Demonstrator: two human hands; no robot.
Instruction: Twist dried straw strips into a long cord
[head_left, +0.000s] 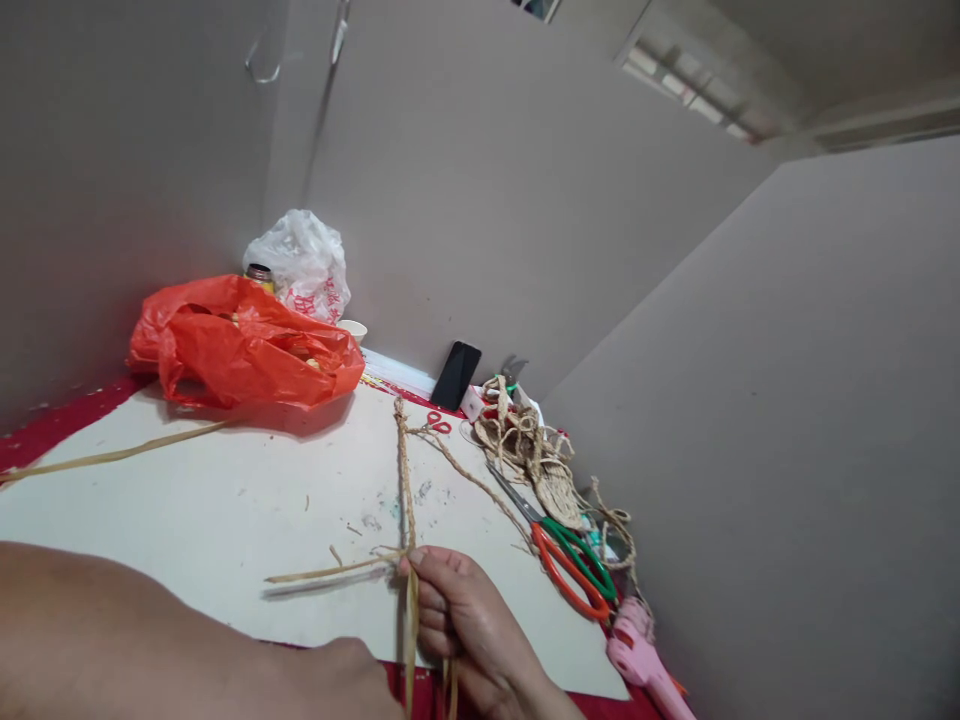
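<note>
A braided straw cord [405, 475] runs up the white board, with a thinner twisted branch [476, 478] leading off to the right. My right hand [465, 620] pinches the cord's lower end between thumb and forefinger, its other fingers curled. From that pinch one loose straw strand [330, 572] points left and flat strands [411, 630] hang down past the board's near edge. Left of them is my left hand [349, 675], low in the picture, its back and wrist showing; its fingers are hidden, so what it holds cannot be made out.
On the white board [247, 520] lie a red plastic bag [247, 345], small red scissors [439, 423] and large scissors [574, 570]. A phone [456, 376] leans on the grey wall. Coiled rope [536, 450] and a pink glue gun [645, 660] are at the right.
</note>
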